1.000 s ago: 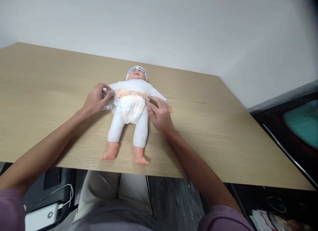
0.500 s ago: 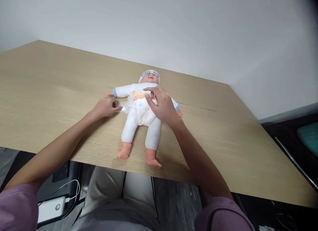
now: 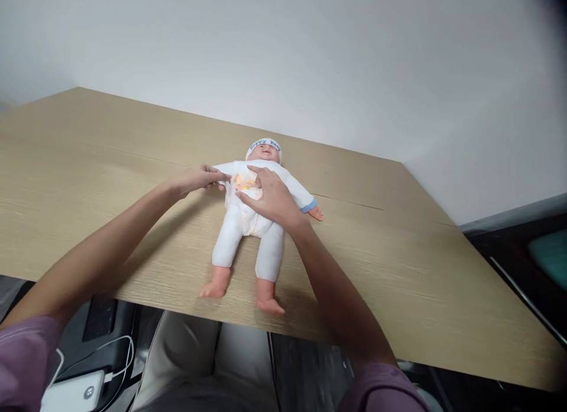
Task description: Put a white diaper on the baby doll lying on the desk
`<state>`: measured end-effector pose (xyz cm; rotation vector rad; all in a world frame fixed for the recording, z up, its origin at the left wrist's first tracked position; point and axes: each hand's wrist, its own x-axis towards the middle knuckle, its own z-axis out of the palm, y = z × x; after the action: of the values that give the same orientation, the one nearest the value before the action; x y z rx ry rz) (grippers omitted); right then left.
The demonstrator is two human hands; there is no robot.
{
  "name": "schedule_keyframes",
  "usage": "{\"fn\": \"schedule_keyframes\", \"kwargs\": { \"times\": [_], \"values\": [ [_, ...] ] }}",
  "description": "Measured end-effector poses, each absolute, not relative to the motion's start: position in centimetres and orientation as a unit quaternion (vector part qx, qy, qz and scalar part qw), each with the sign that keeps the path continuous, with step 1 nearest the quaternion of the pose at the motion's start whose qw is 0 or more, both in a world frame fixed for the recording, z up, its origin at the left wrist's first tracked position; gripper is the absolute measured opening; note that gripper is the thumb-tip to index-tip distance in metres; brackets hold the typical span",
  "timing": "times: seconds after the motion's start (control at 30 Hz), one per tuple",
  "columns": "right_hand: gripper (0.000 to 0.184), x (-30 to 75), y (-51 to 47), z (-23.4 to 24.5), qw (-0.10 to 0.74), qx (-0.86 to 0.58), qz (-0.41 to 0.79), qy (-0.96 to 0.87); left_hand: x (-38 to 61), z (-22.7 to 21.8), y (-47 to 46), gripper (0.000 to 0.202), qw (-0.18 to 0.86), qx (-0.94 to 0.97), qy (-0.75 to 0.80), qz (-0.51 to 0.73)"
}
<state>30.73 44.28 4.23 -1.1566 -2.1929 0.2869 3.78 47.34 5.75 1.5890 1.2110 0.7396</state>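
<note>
Doll (image 3: pixel 239 223) on its back near the table (image 3: pixel 398 258) front edge, head pointing away. Right hand (image 3: pixel 271 197) lies flat on its belly, fingers loosely spread, hiding most of the diaper (image 3: pixel 243 181). Left hand (image 3: pixel 199 179) covers the doll's left-side arm, fingers together; can't tell if it's pinching anything.

The person wears a short-sleeved top of dull purple, close to mauve. The left sleeve (image 3: pixel 22 356) and the right sleeve (image 3: pixel 383 391) are of plain cloth and end on the upper arm with a soft, rounded edge. Below them both arms are bare down to the wrist, long and slim. The left hand (image 3: pixel 199 178) and the right hand (image 3: pixel 270 196) are bare too. The trousers (image 3: pixel 199 365) are light grey-beige, of smooth cloth, with a dark fold between the two legs.
</note>
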Motion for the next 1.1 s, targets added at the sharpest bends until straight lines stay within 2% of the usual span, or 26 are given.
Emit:
{"fn": "schedule_keyframes", "kwargs": {
  "times": [0.13, 0.3, 0.43, 0.57, 0.77, 0.93, 1.03, 1.1],
  "values": [
    [0.081, 30.1, 44.4, 4.0, 0.310, -0.459, 0.095, -0.827, 7.9, 5.8, 48.1, 0.045, 0.538, 0.614, 0.480, 0.320],
    [0.063, 29.8, 44.8, 3.9, 0.345, -0.478, 0.131, -0.797, 9.9, 4.3, 48.0, 0.041, 0.569, 0.612, 0.408, 0.368],
    [0.049, 30.1, 44.9, 4.3, 0.355, -0.480, 0.176, -0.783, 9.2, 2.5, 47.7, 0.038, 0.537, 0.584, 0.417, 0.443],
    [0.048, 30.0, 44.7, 4.7, 0.367, -0.483, 0.219, -0.764, 8.4, 0.7, 47.5, 0.046, 0.460, 0.620, 0.440, 0.459],
    [0.042, 29.6, 44.3, 4.8, 0.415, -0.449, 0.231, -0.757, 8.3, -0.3, 48.0, 0.054, 0.485, 0.666, 0.366, 0.433],
    [0.040, 30.1, 44.7, 4.7, 0.400, -0.466, 0.224, -0.757, 8.9, -0.5, 48.0, 0.061, 0.479, 0.655, 0.375, 0.449],
    [0.040, 30.4, 45.1, 4.4, 0.398, -0.470, 0.218, -0.757, 9.1, -0.8, 47.9, 0.058, 0.465, 0.656, 0.382, 0.456],
    [0.042, 30.4, 45.4, 4.1, 0.406, -0.466, 0.211, -0.758, 9.3, -0.9, 47.8, 0.048, 0.446, 0.651, 0.402, 0.464]
  ]
}}
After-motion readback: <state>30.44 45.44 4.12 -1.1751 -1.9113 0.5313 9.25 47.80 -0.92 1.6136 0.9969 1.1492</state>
